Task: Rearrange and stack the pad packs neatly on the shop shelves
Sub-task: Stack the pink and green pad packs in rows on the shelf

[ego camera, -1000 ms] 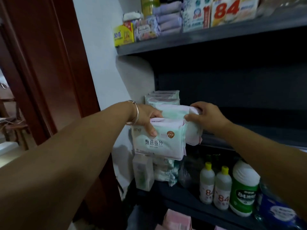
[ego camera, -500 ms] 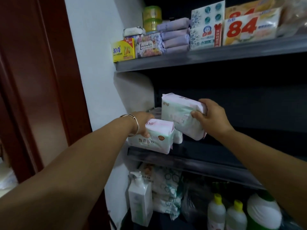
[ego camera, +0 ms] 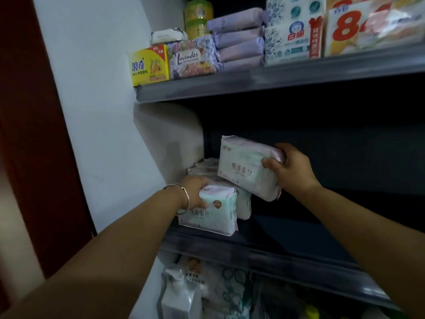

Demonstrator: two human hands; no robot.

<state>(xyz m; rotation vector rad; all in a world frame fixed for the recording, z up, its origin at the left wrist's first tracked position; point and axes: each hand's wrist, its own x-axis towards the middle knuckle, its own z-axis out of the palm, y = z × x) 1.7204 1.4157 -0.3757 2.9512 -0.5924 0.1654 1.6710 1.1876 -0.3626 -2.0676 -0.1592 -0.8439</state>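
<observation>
My left hand (ego camera: 195,192) grips the top left corner of a pale green and pink pad pack (ego camera: 211,212) that stands at the front left of the dark middle shelf (ego camera: 287,247). My right hand (ego camera: 289,171) holds a second pad pack (ego camera: 243,169) by its right end, tilted and raised above the shelf, just right of and above the first. Several more pad packs (ego camera: 204,168) lie stacked behind, against the white wall, partly hidden by the two held packs.
The upper shelf (ego camera: 253,81) carries a yellow soap box (ego camera: 149,65), a lavender pack (ego camera: 192,58), purple pad packs (ego camera: 239,42) and tissue packs (ego camera: 292,35). Below stand a white pump bottle (ego camera: 177,298) and wrapped packs (ego camera: 225,293). A dark red door frame (ego camera: 36,134) is at the left.
Both hands have moved up and into the middle shelf. The left pack now stands on the shelf's front left, and the right pack is lifted higher over the stack.
</observation>
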